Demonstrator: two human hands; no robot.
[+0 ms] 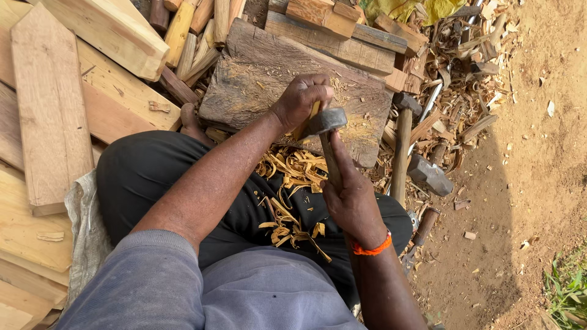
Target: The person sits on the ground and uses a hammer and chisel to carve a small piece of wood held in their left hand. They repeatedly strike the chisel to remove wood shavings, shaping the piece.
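Bare dirt ground [538,153] fills the right of the frame, with a tuft of grass at the lower right. Pale planks [52,110] lie stacked across the left side, and cut sticks and offcuts crowd the top edge. In the upper middle sits a worn, scarred block [257,73] that serves as the bench. The person sits behind it in dark trousers [140,177] and a grey shirt, with curled shavings [293,177] heaped on the lap and against the near edge of the block.

At centre frame the left hand [301,98] is clenched around a yellowish chisel handle [313,113] held upright on the near part of the block. What the blade bites into is hidden under the fist, so I cannot tell the workpiece. The right hand [348,195], with an orange band at the wrist, has its fingers wrapped round the shaft of a hammer [326,122] whose dull metal head rests on or just above the chisel's top.

Right of the block lie a second hammer [402,140] with a long wooden handle, another dark metal head and a few more tools among the chips.

Judging by the pile of shavings, a good deal of wood is already pared off. How much cutting is left cannot be read from here.
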